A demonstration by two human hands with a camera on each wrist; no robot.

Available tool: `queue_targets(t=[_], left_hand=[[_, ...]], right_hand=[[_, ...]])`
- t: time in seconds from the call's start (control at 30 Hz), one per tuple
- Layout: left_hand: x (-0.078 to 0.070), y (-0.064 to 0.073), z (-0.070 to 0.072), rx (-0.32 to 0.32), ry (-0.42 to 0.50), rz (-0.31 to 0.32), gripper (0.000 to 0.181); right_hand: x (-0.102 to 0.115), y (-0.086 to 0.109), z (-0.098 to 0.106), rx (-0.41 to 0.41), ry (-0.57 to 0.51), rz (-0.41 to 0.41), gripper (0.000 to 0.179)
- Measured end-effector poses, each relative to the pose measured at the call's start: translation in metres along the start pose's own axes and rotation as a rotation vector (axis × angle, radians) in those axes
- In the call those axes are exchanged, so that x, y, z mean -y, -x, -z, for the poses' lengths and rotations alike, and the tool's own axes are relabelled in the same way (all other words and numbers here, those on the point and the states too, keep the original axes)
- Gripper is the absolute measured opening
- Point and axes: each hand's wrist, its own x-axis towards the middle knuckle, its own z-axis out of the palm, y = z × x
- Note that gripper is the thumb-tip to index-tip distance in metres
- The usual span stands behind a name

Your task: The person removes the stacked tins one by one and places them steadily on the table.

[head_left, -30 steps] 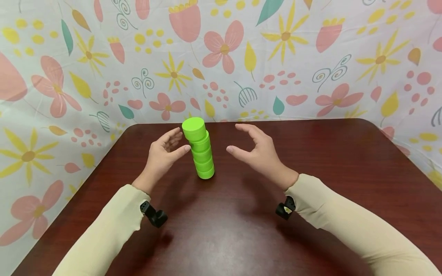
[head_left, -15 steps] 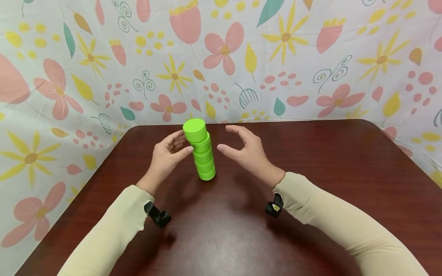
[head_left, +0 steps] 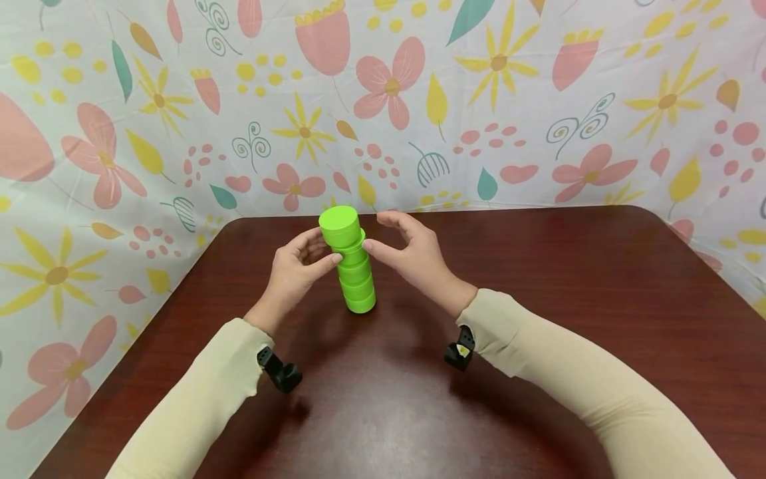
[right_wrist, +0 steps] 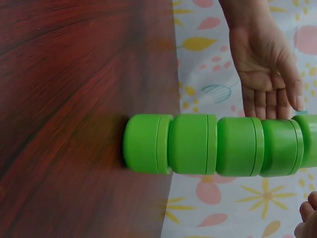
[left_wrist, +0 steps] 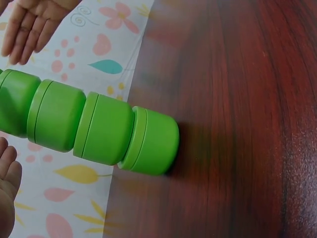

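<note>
A tower of several green round lidded jars stands on the table, each jar on the one below. The top jar sits a little off to the left of those beneath it. My left hand is at the tower's left side, its thumb tip overlapping the upper jars in the head view. On the other side, my right hand has its thumb tip right at the upper part of the tower. Both hands are relaxed, thumbs apart from fingers. The right wrist view shows the left palm facing the jars.
The dark red-brown wooden table has rounded far corners. Behind it hangs a white cloth printed with flowers and leaves. Black wrist cameras sit at both sleeve cuffs.
My right hand has moved left, from well apart to right beside the tower. My left hand has shifted slightly right along with the view. The jars stay stacked.
</note>
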Motion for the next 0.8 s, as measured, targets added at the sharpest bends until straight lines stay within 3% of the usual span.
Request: queue_targets(t=[0.5, 0.8], left_hand=[[0.005, -0.001, -0.004, 0.015, 0.001, 0.039, 0.053], [0.009, -0.002, -0.007, 0.008, 0.015, 0.033, 0.051]], right_hand=[[0.002, -0.015, -0.011, 0.038, -0.043, -0.116, 0.053], [-0.001, -0.022, -0.014, 0.062, -0.059, -0.113, 0.055]])
